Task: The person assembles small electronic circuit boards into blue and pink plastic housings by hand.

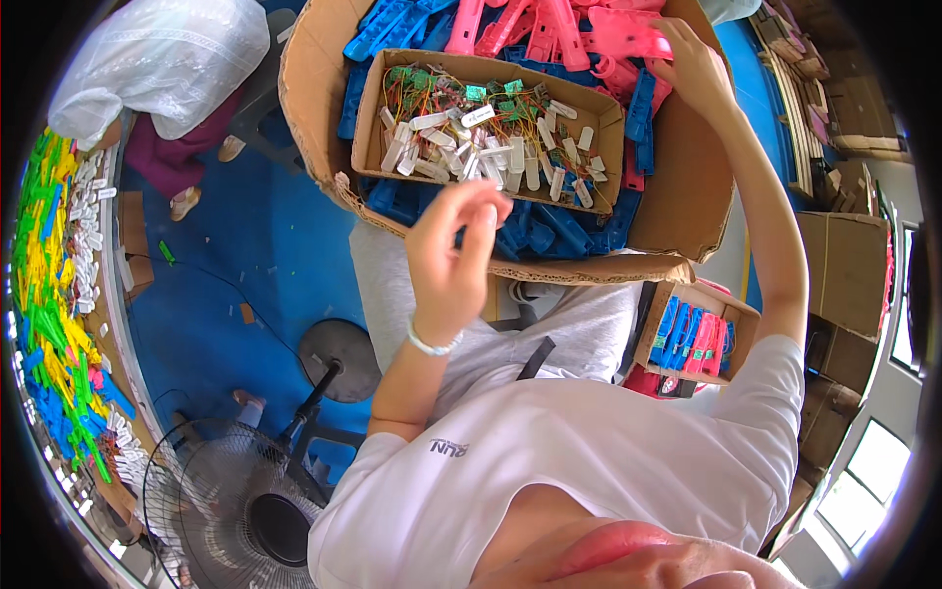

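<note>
My right hand point(695, 71) is at the far right of a big cardboard box point(687, 211). Its fingers close on the edge of a pink plastic shell point(620, 33) among other pink shells. My left hand point(453, 245) is raised over the box's near edge, fingers curled with the thumb against them; whatever they may hold cannot be made out. Just beyond it, a smaller cardboard tray point(365, 147) rests inside the box. Small white plastic modules point(517, 152) with thin wires and green circuit boards point(476, 93) fill the tray. Blue plastic shells point(564, 231) lie around and under it.
To my right stands a small box point(743, 324) of blue and pink pieces. A floor fan point(265, 520) is at lower left. Along the left runs a table with heaped green, yellow and blue parts point(59, 324). Another person in a white garment point(186, 59) is at upper left.
</note>
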Tool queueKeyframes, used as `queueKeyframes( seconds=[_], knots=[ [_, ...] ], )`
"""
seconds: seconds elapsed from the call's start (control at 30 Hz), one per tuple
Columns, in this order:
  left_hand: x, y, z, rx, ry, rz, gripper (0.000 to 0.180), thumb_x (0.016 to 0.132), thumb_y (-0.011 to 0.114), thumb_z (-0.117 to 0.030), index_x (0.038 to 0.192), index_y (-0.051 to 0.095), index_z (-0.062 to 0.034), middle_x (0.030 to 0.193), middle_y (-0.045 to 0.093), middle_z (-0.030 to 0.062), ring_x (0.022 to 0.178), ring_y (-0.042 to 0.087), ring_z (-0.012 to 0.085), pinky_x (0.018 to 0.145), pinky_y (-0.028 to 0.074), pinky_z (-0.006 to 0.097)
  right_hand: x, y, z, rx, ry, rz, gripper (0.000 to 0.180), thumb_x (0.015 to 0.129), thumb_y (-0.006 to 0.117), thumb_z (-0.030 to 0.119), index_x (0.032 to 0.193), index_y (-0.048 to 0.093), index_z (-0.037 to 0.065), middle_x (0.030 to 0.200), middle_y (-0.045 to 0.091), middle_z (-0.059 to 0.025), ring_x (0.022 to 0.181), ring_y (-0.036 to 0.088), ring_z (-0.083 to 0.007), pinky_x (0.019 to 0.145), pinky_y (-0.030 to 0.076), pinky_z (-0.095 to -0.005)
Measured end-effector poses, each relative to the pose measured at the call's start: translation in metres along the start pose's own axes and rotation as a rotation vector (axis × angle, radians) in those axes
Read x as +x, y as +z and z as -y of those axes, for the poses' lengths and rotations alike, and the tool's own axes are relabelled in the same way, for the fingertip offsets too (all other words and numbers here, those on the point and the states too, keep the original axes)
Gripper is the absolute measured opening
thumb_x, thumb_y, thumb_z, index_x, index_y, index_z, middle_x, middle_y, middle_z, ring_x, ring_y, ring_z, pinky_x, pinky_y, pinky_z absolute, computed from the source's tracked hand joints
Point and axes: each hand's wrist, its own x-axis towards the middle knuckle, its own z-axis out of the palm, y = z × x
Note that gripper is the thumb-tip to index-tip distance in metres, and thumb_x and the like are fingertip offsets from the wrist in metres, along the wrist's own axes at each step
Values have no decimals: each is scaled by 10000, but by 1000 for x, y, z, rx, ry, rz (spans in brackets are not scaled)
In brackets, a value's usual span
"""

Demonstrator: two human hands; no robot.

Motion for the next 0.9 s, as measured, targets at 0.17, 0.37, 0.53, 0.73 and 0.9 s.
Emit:
queueKeyframes(
  seconds=[0.17, 0.37, 0.53, 0.73, 0.9],
  knots=[
    [24, 8, -9, -785, -364, 112, 495, 960, 561, -70, 1420, 382, -30, 1186, 600, 148, 1095, 603, 225, 849, 543, 377, -19, -81, 147, 218, -843, -179, 335, 690, 709, 89, 1024, 680, 78, 1089, 656, -84, 891, 674, -241, 673, 574, -332],
    [3, -14, -15, -636, -482, 321, 747, 795, 755, -20, 1414, 340, -72, 969, 588, 97, 566, 621, 175, 485, 532, 325, -16, -49, 193, 728, -918, -201, 417, 744, 742, 23, 1147, 638, 8, 1180, 628, -141, 989, 663, -285, 807, 561, -380],
    [-19, -58, -13, -727, -215, -5, 735, 860, 691, -42, 1471, 282, -49, 949, 577, 119, 628, 644, 201, 555, 570, 357, 22, 95, 116, 610, -184, -5, 276, 846, 597, 36, 1115, 658, 15, 1111, 644, -163, 982, 652, -339, 876, 530, -402],
    [-33, -77, -7, -672, -133, -94, 627, 910, 638, -72, 1457, 333, -47, 975, 597, 128, 697, 654, 199, 602, 581, 375, 7, 176, 73, 255, -330, 222, 286, 833, 663, 114, 1115, 617, 102, 1091, 560, -82, 902, 647, -310, 727, 539, -426],
    [-33, -74, -6, -644, -149, -75, 631, 910, 629, -73, 1453, 312, -24, 947, 601, 130, 671, 632, 192, 597, 562, 369, 0, 164, 69, 250, -327, 120, 152, 825, 686, 137, 940, 598, 89, 1021, 571, -57, 896, 643, -283, 690, 540, -411]
  ],
)
